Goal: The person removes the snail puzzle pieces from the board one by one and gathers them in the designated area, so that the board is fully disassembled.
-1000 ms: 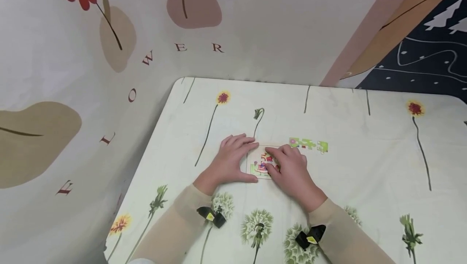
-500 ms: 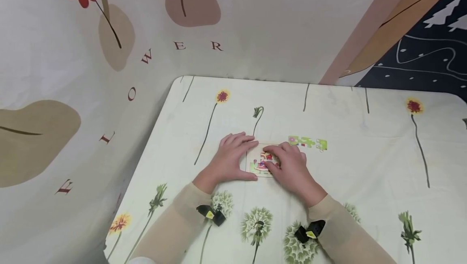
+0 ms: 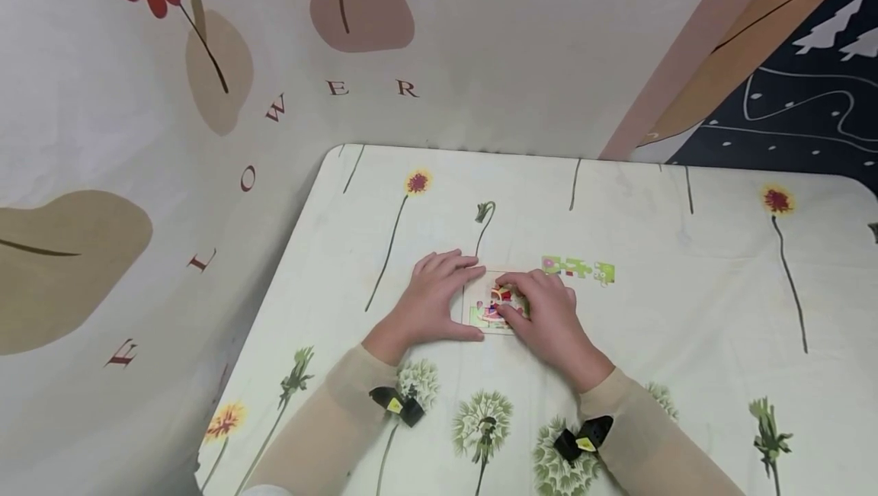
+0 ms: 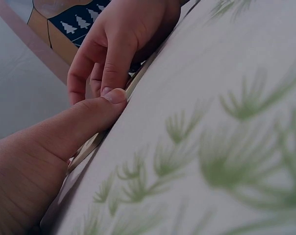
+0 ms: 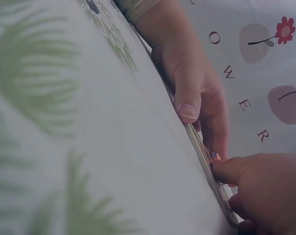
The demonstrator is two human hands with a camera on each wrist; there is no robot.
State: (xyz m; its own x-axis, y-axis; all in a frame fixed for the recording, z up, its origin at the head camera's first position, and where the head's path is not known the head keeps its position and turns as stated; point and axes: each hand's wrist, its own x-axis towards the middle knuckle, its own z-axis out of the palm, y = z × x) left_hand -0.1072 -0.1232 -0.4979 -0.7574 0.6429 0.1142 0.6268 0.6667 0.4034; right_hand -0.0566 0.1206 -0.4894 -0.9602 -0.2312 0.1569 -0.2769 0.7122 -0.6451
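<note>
In the head view a small square puzzle board [image 3: 480, 280] lies on the table, partly filled with a colourful picture. My left hand [image 3: 435, 299] spans its left side, thumb at the near edge and index finger at the far edge, holding it. My right hand [image 3: 547, 318] reaches over the board's right part and pinches a red-and-yellow puzzle piece [image 3: 504, 294] between thumb and index finger, against the board. The right hand hides much of the board's right side. In the left wrist view the left thumb [image 4: 96, 113] presses along the board's edge.
Several loose green puzzle pieces [image 3: 578, 267] lie in a row just beyond the right hand. A flower-printed cloth [image 3: 686, 290] covers the table. A printed curtain [image 3: 521, 84] hangs behind and to the left.
</note>
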